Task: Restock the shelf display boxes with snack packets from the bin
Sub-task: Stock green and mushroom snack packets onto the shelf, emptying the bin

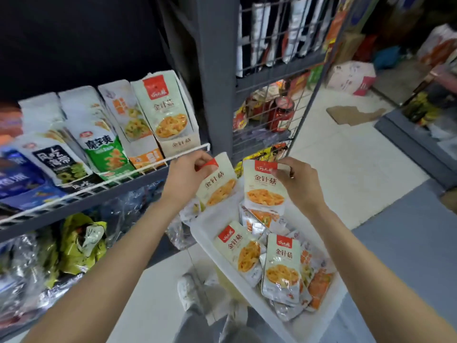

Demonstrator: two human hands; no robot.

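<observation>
Our left hand (pixel 186 173) pinches the red top edge of one snack packet (pixel 217 184), thumb and fingers curled on it, so that the packet hangs tilted just below the front rail of the shelf (pixel 81 206). Our right hand (pixel 295 180) pinches the top of a second packet (pixel 263 186) of the same kind, which hangs nearly upright beside the first, the two close but apart. Both packets are held above the far end of the white bin (pixel 249 299), which sits low in front of us and holds more packets; two of the same pale kind (pixel 241 248) lie face up on top of a heap of orange-printed ones. On the shelf to the upper left stands the matching display box (pixel 183 144), rightmost in a row of boxes, with one packet of this kind (pixel 164 112) standing at its front. Further boxes of other snacks fill the row to its left. Right of the shelf post a wire rack (pixel 279 70) holds a red-lidded jar (pixel 282 113) and other goods.
</observation>
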